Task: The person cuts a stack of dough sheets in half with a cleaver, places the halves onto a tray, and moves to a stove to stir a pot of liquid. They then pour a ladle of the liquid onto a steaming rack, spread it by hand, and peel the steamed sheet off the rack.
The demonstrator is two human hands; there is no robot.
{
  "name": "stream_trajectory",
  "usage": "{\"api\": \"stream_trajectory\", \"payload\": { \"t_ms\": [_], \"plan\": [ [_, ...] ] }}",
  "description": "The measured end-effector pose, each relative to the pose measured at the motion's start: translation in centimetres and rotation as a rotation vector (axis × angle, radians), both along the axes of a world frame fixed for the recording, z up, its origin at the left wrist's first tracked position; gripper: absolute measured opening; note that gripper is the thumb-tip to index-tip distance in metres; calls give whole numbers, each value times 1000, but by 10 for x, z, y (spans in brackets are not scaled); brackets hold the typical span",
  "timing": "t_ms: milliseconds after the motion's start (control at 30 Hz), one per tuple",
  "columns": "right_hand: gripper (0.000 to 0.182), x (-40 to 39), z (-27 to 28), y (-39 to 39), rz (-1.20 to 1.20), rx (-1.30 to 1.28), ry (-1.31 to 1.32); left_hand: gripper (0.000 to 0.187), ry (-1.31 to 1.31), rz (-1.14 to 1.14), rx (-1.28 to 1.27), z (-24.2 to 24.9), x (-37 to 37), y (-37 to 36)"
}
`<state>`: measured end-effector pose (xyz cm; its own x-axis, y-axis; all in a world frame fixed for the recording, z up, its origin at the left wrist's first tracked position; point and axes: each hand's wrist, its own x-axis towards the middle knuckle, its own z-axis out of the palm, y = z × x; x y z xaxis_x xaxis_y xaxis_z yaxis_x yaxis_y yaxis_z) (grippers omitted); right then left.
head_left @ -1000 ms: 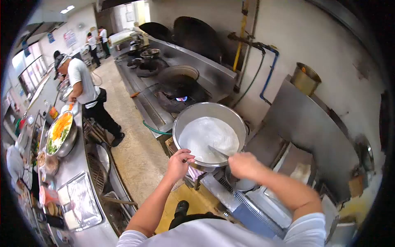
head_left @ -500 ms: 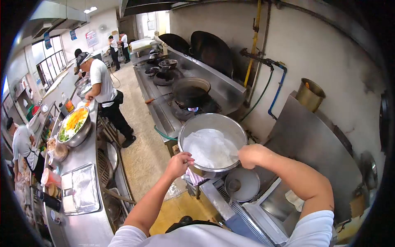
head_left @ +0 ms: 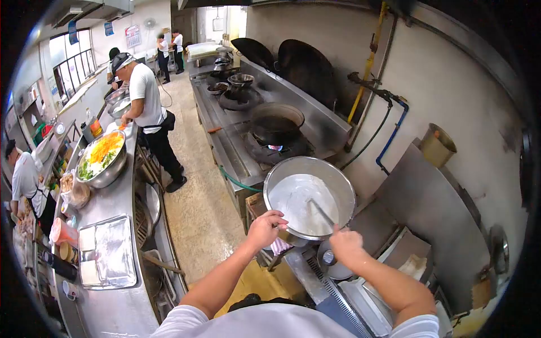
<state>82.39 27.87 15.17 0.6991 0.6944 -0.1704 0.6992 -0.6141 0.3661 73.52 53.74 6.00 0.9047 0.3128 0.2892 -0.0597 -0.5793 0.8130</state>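
A large metal pot (head_left: 347,186) stands in front of me, holding a pale, milky-white liquid (head_left: 296,197). My left hand (head_left: 266,228) is closed on the pot's near-left rim, with its fingers bent over the edge. At the near-right rim, my right hand (head_left: 346,244) is closed round the end of a long-handled metal utensil (head_left: 321,212). The utensil slants down into the liquid, which hides its head. Below the pot's right side, partly covered by my right hand and forearm, is a round metal vessel (head_left: 338,270).
A wok (head_left: 276,127) sits over a lit burner beyond the pot. At left, a counter carries a metal bowl (head_left: 110,172) of cut vegetables and a metal tray (head_left: 112,259). A person (head_left: 149,101) in a white shirt works at that counter.
The utensil has swung toward the middle of the pot and its handle now shows. My right hand has moved nearer to me and lower. My left hand stays at the rim.
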Motion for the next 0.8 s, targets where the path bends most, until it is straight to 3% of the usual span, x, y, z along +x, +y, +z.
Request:
{"api": "stream_trajectory", "payload": {
  "t_ms": [100, 233, 333, 433, 567, 733, 800],
  "plan": [
    [36, 25, 8, -17, 49, -126, 23, 15, -26, -1, -1, 1, -2, 1],
    [26, 38, 86, 6, -80, -304, 312, 14, -57, 1, -48, -12, 2, 3],
    [28, 39, 129, 35, -243, -355, 454, 15, -47, -10, -88, -2, -2, 2],
    [30, 56, 111, 30, -147, -305, 595, 14, -58, -13, -85, -2, -3, 4],
    [31, 7, 63, 30, -178, -29, 438, 14, -53, -27, -99, -9, 0, 5],
    [46, -24, 5, 30, -165, -20, 67, 14, -79, -19, -56, -10, 0, 6],
    [51, -13, 8, 19, -145, -78, 74, 14, -92, -23, -55, -13, 1, 6]
  ]
}}
